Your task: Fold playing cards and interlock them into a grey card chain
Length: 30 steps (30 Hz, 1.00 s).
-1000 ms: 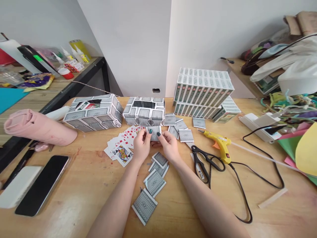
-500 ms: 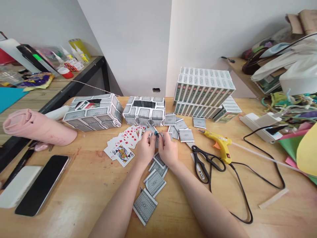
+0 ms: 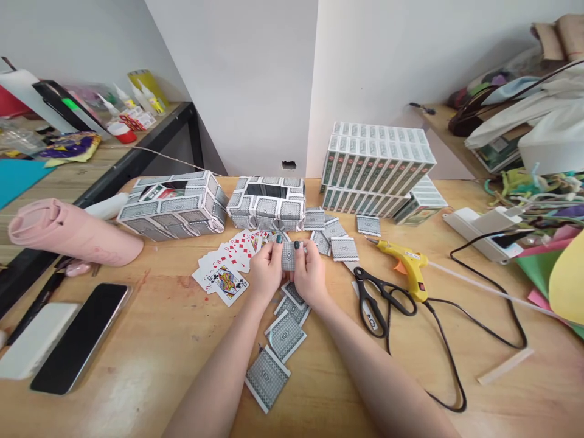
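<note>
Two bare hands meet over the wooden table [image 3: 182, 365]; the left hand [image 3: 266, 271] and the right hand [image 3: 311, 274] are both closed, each pinching one side of a single patterned card [image 3: 288, 257] between thumb and fingers, back upward, at the centre of the clock. At 6 o'clock, four folded cards [image 3: 267, 378] run in an overlapping trail toward the person; between 1 and 3 o'clock lie at least five more card pieces [image 3: 344, 248], four bunched and one apart.

Around 9 o'clock spreads one fan of face-up cards [image 3: 228, 281], too overlapped to count, a queen uppermost; beyond, two card-covered boxes stand side by side, the smaller box [image 3: 267, 213] at 11 o'clock, the longer box [image 3: 176, 210] at 10, each with one opening on top; between 1 and 2 o'clock rise stacked card packs [image 3: 376, 164] in two tiers.

One yellow glue gun [image 3: 413, 274] lies at 3 o'clock; one pair of black-handled scissors [image 3: 371, 304] lies near 4; one loose translucent stick [image 3: 505, 366] is farther out at 4; one pink roll [image 3: 75, 234] rests at 9, and one dark-screened phone [image 3: 79, 337] at 8.
</note>
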{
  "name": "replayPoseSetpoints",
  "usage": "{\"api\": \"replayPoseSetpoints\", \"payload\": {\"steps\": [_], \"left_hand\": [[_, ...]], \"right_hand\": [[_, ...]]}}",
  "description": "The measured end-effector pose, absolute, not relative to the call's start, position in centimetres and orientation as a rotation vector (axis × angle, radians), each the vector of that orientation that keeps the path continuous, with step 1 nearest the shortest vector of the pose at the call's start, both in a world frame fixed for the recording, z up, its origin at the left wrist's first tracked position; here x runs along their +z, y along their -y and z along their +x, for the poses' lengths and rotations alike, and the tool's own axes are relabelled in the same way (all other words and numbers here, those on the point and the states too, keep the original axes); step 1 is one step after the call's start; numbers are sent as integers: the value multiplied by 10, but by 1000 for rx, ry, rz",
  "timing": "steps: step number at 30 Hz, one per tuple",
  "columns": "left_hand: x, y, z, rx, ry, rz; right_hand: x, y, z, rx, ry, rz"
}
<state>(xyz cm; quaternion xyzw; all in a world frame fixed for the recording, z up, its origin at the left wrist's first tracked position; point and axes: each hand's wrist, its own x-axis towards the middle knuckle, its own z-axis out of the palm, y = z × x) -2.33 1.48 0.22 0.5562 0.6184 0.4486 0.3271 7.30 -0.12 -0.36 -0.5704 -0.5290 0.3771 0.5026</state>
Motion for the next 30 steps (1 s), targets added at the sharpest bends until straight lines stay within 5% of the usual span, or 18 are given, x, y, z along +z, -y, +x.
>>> {"api": "replayPoseSetpoints", "payload": {"steps": [7, 19, 24, 30], "left_hand": [[3, -13, -24, 1037, -1865, 1770], [-2, -19, -38, 1381, -2056, 1786], [-9, -22, -45, 1051, -2410, 1862], [-6, -19, -41, 897, -2333, 1927]], "right_hand": [[-5, 3, 82, 428, 1648, -1499], [-7, -4, 86, 336, 1406, -1580], [-9, -10, 89, 51, 1398, -1622], [-8, -6, 86, 135, 1551, -1480]]}}
